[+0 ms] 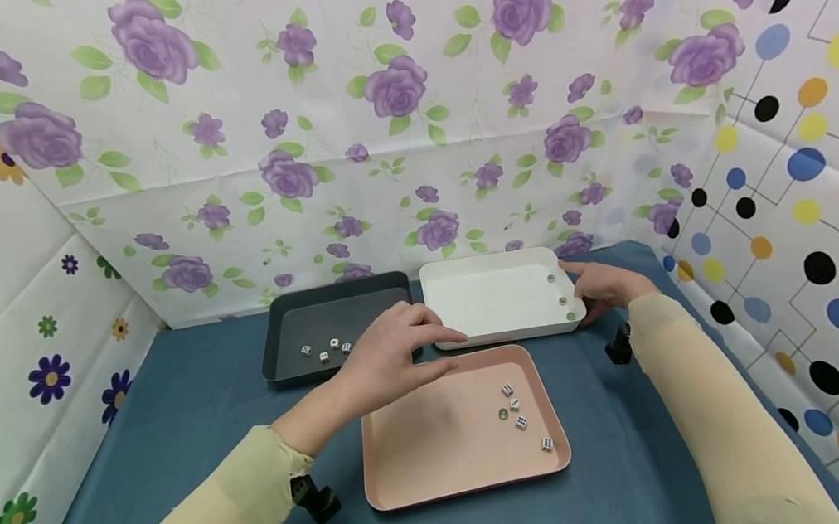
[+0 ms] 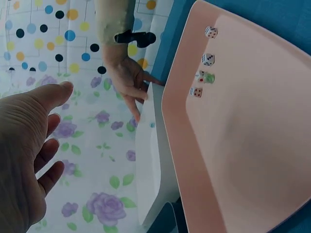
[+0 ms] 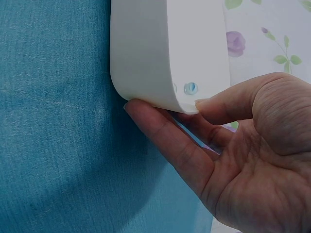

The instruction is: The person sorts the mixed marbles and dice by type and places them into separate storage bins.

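Observation:
My right hand point(image 1: 607, 285) grips the right end of the white tray point(image 1: 488, 296), thumb on the rim and fingers point(image 3: 160, 127) against its outer wall, as the right wrist view shows. Three small glass marbles point(image 1: 563, 301) lie near that end. Above the gap between the trays hovers my left hand point(image 1: 390, 352), its fingers loosely extended and holding nothing. Under it is the pink tray point(image 1: 437, 460), with several white dice point(image 1: 521, 423) and one green marble point(image 1: 503, 413) toward its right side. The left hand partly covers the dark grey tray point(image 1: 289, 315), where several dice point(image 1: 325, 357) lie.
All three trays stand on a blue tablecloth point(image 1: 215, 413). Behind them rises a flowered sheet point(image 1: 355, 209), with a dotted sheet point(image 1: 784, 230) along the right and another flowered one point(image 1: 43, 328) on the left. The white and grey trays stand side by side behind the pink one.

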Tool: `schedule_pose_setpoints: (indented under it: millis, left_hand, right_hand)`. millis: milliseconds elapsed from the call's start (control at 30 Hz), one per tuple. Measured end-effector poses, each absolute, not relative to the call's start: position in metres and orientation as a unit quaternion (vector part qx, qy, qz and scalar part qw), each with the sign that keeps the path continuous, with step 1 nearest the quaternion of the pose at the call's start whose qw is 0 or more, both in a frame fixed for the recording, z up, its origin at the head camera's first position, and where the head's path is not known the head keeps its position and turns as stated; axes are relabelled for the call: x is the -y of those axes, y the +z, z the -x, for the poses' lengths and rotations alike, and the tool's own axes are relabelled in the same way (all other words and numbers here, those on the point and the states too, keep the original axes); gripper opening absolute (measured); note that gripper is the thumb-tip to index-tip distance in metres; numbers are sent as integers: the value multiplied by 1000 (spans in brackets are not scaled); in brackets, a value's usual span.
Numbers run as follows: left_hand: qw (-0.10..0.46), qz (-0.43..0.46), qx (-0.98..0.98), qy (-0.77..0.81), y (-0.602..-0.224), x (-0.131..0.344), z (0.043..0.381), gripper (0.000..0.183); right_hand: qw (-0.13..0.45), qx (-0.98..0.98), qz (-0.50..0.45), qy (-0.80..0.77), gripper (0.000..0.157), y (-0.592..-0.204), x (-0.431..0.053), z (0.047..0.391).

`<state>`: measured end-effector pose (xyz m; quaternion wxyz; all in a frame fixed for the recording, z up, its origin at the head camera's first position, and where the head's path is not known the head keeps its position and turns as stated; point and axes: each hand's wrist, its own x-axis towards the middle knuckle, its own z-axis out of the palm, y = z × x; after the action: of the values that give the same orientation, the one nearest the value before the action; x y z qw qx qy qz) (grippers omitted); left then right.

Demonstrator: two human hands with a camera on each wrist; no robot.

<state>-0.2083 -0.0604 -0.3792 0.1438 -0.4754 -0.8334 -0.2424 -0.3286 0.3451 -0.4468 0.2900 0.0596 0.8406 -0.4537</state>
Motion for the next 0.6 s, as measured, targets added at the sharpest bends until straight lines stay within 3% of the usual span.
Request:
schedule_pose_setpoints:
  millis: [600]
  left_hand:
    - [102, 507, 831, -207, -384, 35, 202, 27]
  right_hand:
    - [293, -837, -60, -458, 87, -448, -347, 330]
